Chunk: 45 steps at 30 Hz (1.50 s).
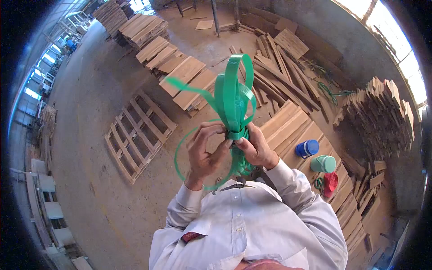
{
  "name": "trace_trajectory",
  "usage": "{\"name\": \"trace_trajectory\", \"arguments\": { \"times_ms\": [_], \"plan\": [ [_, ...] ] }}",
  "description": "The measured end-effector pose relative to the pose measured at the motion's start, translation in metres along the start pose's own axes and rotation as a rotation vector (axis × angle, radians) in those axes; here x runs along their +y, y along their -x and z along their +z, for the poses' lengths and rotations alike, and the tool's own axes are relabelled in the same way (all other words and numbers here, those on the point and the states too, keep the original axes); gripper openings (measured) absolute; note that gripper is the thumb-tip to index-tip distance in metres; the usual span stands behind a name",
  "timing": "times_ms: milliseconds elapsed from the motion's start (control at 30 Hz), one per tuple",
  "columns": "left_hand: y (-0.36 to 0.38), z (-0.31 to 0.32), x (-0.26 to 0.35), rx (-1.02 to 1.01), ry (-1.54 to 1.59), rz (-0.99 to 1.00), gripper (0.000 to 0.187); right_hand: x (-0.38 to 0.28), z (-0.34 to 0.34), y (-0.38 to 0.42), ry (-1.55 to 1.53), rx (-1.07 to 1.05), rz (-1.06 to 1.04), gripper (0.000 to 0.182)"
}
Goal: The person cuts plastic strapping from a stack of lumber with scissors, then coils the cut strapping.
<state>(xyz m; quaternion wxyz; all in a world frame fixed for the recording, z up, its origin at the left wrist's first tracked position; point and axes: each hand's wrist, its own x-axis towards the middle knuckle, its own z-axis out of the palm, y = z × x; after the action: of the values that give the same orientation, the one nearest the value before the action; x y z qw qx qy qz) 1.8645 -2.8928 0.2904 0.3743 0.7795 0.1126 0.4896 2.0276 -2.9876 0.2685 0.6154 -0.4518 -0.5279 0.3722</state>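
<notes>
A looped bundle of green plastic strapping [229, 94] is held upright in front of the chest. My left hand [204, 150] pinches the strap wound round the bundle's middle, thumb and fingers together. On the other side my right hand [258, 146] grips the same narrow middle, its thumb close to the left thumb. Wide loops fan out above the hands, and one loose end sticks out to the left, blurred. More strap hangs below the hands, and a thin loop curves round beside my left wrist.
A wooden pallet [139, 132] lies on the floor at left. Stacked boards [184, 81] run behind the bundle. At right, a board stack [288, 126] bears a blue jug [307, 148], a light green container [323, 164] and a red item [330, 183]. Loose planks [292, 81] lie behind.
</notes>
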Motion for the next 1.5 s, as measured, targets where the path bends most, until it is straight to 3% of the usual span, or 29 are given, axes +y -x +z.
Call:
{"name": "trace_trajectory", "arguments": {
  "times_ms": [167, 267, 400, 567, 700, 800, 1100, 1200, 1267, 1367, 1500],
  "plan": [
    [0.013, 0.007, -0.001, 0.063, 0.273, -0.107, 0.042, -0.004, 0.005, -0.001, 0.100, -0.075, -0.102, 0.063],
    [0.019, 0.010, 0.005, 0.154, 0.192, -0.160, 0.049, -0.008, 0.010, -0.002, 0.143, -0.103, -0.142, 0.065],
    [0.018, 0.011, 0.023, 0.146, 0.153, -0.313, 0.052, -0.016, 0.013, 0.001, 0.141, -0.115, -0.057, 0.070],
    [0.030, 0.014, 0.021, 0.199, 0.373, -0.501, 0.047, 0.001, 0.019, -0.002, 0.123, -0.098, -0.195, 0.074],
    [0.020, 0.007, 0.020, 0.149, 0.343, -0.395, 0.044, 0.002, 0.027, -0.004, 0.055, -0.033, -0.338, 0.073],
    [0.024, 0.007, 0.014, 0.166, 0.359, -0.328, 0.041, -0.006, 0.031, 0.000, 0.144, 0.007, -0.221, 0.069],
    [0.024, 0.012, 0.028, 0.256, 0.520, -0.311, 0.033, -0.021, 0.036, 0.010, -0.467, -0.047, 0.268, 0.059],
    [0.022, 0.010, 0.035, 0.236, 0.545, -0.303, 0.032, -0.041, 0.052, 0.007, -0.476, 0.090, 0.224, 0.058],
    [0.024, 0.010, 0.037, 0.239, 0.595, -0.313, 0.032, -0.046, 0.053, 0.008, -0.489, 0.071, 0.276, 0.060],
    [0.022, 0.014, 0.051, 0.310, 0.866, -0.451, 0.031, -0.039, 0.053, 0.013, -0.498, 0.073, 0.348, 0.062],
    [0.030, 0.007, 0.047, 0.247, 0.770, -0.469, 0.029, -0.039, 0.062, 0.011, -0.511, 0.141, 0.319, 0.065]
  ]
}}
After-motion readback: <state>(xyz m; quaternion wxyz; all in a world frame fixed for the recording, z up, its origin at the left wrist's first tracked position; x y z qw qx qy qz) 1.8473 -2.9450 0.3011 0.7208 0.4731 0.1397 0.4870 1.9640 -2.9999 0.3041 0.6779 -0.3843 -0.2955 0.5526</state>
